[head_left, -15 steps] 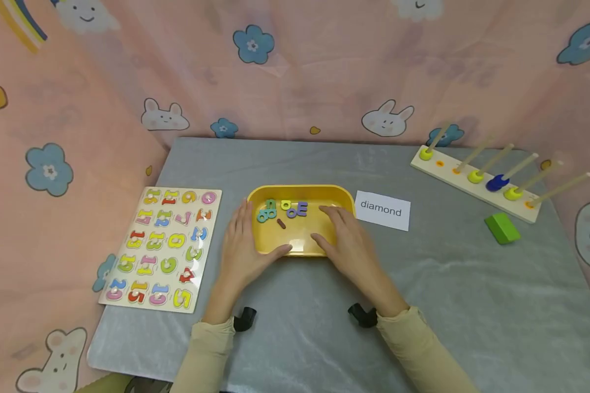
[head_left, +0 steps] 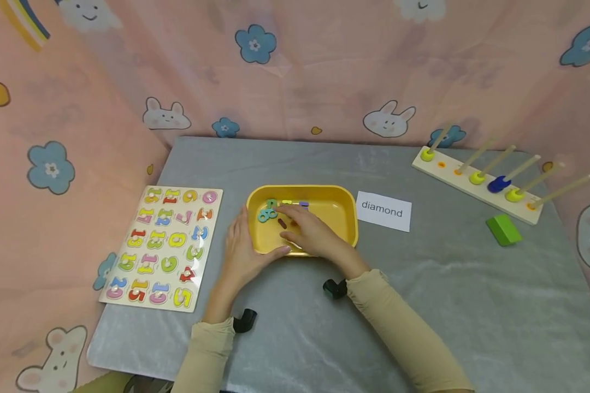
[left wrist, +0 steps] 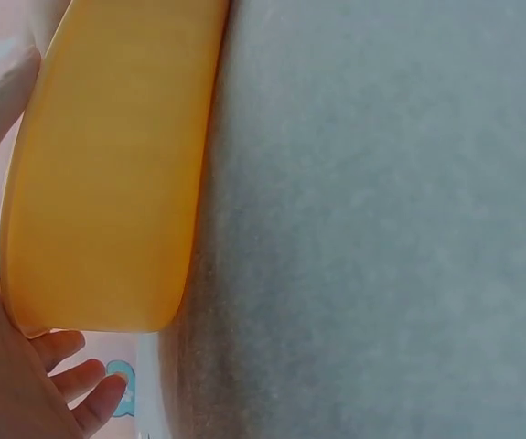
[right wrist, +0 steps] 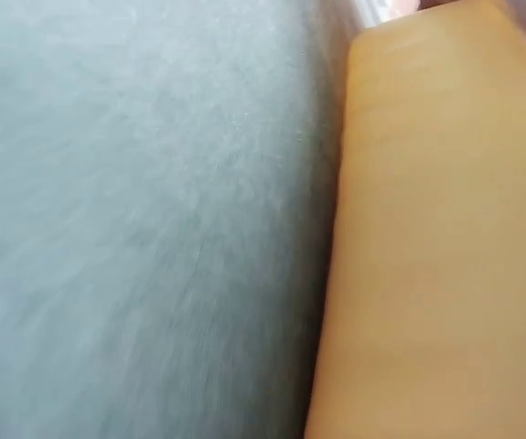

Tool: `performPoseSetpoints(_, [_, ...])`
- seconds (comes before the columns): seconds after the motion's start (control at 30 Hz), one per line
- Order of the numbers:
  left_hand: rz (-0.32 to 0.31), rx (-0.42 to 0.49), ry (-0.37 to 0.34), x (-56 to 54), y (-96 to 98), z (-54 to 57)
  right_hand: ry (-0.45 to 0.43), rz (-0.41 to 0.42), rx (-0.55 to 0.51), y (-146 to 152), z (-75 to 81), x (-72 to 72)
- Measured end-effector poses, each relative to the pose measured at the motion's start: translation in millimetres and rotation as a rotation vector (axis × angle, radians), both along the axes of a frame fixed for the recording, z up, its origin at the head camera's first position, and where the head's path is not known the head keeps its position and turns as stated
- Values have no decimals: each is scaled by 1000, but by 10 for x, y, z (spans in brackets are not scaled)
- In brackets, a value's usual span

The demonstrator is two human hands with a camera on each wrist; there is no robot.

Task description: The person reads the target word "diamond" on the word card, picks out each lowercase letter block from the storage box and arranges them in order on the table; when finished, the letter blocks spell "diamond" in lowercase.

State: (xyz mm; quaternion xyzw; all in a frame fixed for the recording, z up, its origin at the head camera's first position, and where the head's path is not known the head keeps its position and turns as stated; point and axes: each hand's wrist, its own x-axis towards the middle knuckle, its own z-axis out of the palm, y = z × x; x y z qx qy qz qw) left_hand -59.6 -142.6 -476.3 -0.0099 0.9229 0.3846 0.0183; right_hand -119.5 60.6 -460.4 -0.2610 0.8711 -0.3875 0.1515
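A yellow plastic tray [head_left: 343, 215] lies on the table. My left hand [head_left: 243, 248] rests against its left end, fingers extended along the side and thumb along the near rim; the left wrist view shows this hand [left wrist: 11, 384] at the tray's corner. Over the tray, my right hand [head_left: 317, 234] reaches leftward, thumb and fingers apart, fingertips close to the letter pieces. Teal letter pieces [head_left: 267, 215], a green letter piece [head_left: 271, 203] and a small dark red stick-shaped piece [head_left: 282, 223] lie inside. Yellow [head_left: 287, 202] and purple letter pieces [head_left: 303, 204] are partly hidden behind the right hand.
A number puzzle board [head_left: 162, 248] lies left of the tray. On the right are a card [head_left: 384, 211] reading "diamond", a green block [head_left: 503, 229] and a wooden peg rack [head_left: 477, 184] with yellow and blue beads. A patterned pink cloth [head_left: 305, 82] hangs behind the table.
My right hand has moved left from the tray's right side to over its middle, covering part of the yellow and purple pieces. The left hand stays at the tray's left end.
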Motion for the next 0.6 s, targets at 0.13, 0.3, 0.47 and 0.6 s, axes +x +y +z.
performPoseSetpoints(0.13, [-6,-3,-16,3,15,8,-33,22,26,-101,-37,-94])
performPoseSetpoints(0.3, [2,-2,-18,15,21,9,-13,33,82,-179,-34,-162])
performPoseSetpoints(0.47, [9,1,-10,15,25,-3,28,-10,195,-283,3,-215])
performPoseSetpoints(0.6, [12,5,-1,14,27,-4,71,-63,268,-394,25,-271])
